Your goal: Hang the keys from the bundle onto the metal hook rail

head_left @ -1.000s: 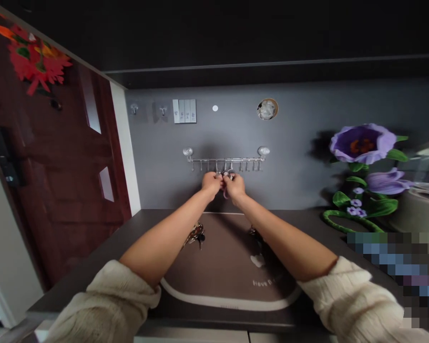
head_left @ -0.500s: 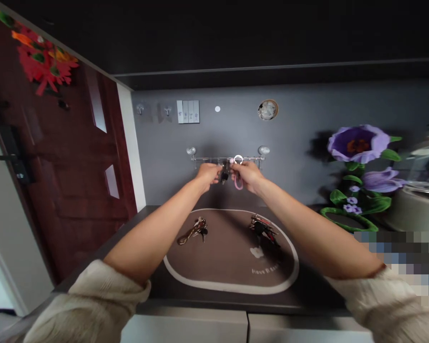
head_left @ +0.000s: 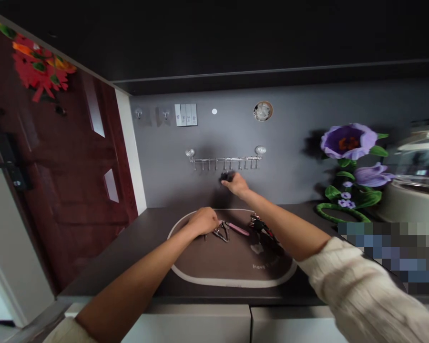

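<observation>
The right hand is raised to the hook rail, and a small dark object is pinched between its fingertips, the grip being pressed together just below the hooks. The rail is carried on the grey wall by suction mounts, so that the hooks stand clear for hanging. The left hand is laid palm-down on an oval brown mat, its grip curved; whether anything is pinched cannot be told. A metal key clip and a pink strap lie just beside its fingertips. A further bunch of keys rests on the mat, which appears placed on the desk to keep keys together below the rail.
</observation>
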The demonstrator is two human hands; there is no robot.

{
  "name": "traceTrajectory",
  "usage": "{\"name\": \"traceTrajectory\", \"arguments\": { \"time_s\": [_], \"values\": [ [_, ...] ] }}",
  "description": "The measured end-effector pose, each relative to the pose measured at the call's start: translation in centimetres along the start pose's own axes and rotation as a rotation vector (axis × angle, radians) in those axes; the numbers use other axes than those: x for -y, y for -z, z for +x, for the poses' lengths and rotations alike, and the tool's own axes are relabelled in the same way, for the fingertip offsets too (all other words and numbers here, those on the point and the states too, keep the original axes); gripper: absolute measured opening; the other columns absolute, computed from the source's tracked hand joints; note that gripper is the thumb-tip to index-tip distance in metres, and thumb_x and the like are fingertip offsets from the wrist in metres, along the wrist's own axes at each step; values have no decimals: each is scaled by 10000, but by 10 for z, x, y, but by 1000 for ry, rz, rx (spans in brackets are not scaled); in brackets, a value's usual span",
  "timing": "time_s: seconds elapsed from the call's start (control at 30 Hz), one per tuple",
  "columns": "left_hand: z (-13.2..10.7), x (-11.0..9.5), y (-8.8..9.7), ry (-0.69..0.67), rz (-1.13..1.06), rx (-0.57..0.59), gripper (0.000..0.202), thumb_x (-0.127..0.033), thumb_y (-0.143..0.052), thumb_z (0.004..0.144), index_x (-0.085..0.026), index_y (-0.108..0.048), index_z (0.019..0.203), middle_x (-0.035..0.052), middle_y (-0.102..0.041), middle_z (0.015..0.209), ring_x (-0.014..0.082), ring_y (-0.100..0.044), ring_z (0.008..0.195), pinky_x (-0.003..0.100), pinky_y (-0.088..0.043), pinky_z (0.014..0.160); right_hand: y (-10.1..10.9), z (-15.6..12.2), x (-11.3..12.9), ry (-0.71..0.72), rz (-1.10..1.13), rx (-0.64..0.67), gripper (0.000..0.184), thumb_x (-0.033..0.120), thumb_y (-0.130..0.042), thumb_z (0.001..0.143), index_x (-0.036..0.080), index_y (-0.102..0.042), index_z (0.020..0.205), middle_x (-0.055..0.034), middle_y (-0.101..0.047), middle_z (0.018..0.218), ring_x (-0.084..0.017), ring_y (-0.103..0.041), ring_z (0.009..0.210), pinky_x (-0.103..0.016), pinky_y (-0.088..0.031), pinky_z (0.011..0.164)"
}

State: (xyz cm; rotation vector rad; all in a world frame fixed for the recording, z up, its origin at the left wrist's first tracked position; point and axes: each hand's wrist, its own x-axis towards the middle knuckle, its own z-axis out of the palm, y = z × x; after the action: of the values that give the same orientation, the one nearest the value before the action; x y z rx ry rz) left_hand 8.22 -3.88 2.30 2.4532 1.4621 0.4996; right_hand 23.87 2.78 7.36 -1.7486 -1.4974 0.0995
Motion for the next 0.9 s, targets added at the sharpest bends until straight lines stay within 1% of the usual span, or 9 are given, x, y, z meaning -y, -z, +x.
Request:
{"name": "traceTrajectory", "arguments": {
  "time_s": [0.13,0.2,0.3,0.43,0.53,0.63,0.77,0.83,0.9],
  "values": [
    [-9,17,0,-82,87,-108,222,-291,-499,684,-173,-654,792,62,-608,761,145,-531,686,243,-366,634,-12,13,9,-26,146,-36,132,284,-529,654,153,-536,669,-48,-592,688,-153,-568,691,-238,-407,610],
    [-12,27,-1,-97,125,-153,244,-284,-497,695,-185,-642,864,77,-589,862,167,-528,793,259,-371,716,-10,13,16,-38,284,-21,133,224,-490,670,151,-503,560,-29,-562,580,-123,-548,574,-217,-404,535],
    [-13,38,-2,-91,171,-166,268,-279,-513,686,-193,-630,911,90,-561,922,191,-504,889,279,-357,792,7,15,37,-38,588,-43,146,170,-452,694,140,-479,553,-23,-549,543,-75,-492,453,-178,-384,436],
    [-12,47,-5,-47,134,-145,259,-282,-478,710,-194,-630,899,95,-568,917,188,-514,882,273,-363,781,32,8,61,52,770,-60,159,140,-432,726,131,-464,570,-21,-550,528,-45,-449,404,-157,-386,405],
    [-10,52,-5,-8,85,-152,255,-308,-471,712,-196,-628,880,88,-589,900,187,-528,858,268,-370,740,35,-18,57,49,618,241,133,120,-479,696,114,-491,564,-23,-544,480,-57,-454,390,-179,-415,416],
    [-7,57,-2,62,12,-201,250,-315,-474,710,-188,-615,873,77,-605,851,173,-540,793,259,-371,693,24,-55,34,66,306,527,147,139,-533,661,107,-514,519,-34,-541,460,-86,-480,400,-214,-424,434],
    [-5,58,8,124,-239,-324,250,-323,-499,702,-165,-565,884,50,-592,791,129,-520,692,228,-362,627,18,-84,12,212,-143,674,199,229,-610,605,115,-529,465,-10,-483,406,-96,-455,402,-226,-373,437],
    [-7,54,17,72,-429,-318,282,-416,-515,684,-158,-539,796,21,-559,693,106,-484,601,215,-349,563,25,-85,11,273,-92,759,230,321,-632,594,121,-548,518,-4,-503,453,-76,-431,415,-213,-347,442],
    [-10,48,30,-37,-648,-243,374,-534,-497,657,-161,-488,678,-16,-480,562,83,-419,508,210,-321,509,35,-81,14,275,159,872,315,442,-602,610,135,-539,584,4,-520,515,-53,-402,432,-193,-328,443]
  ]
}}
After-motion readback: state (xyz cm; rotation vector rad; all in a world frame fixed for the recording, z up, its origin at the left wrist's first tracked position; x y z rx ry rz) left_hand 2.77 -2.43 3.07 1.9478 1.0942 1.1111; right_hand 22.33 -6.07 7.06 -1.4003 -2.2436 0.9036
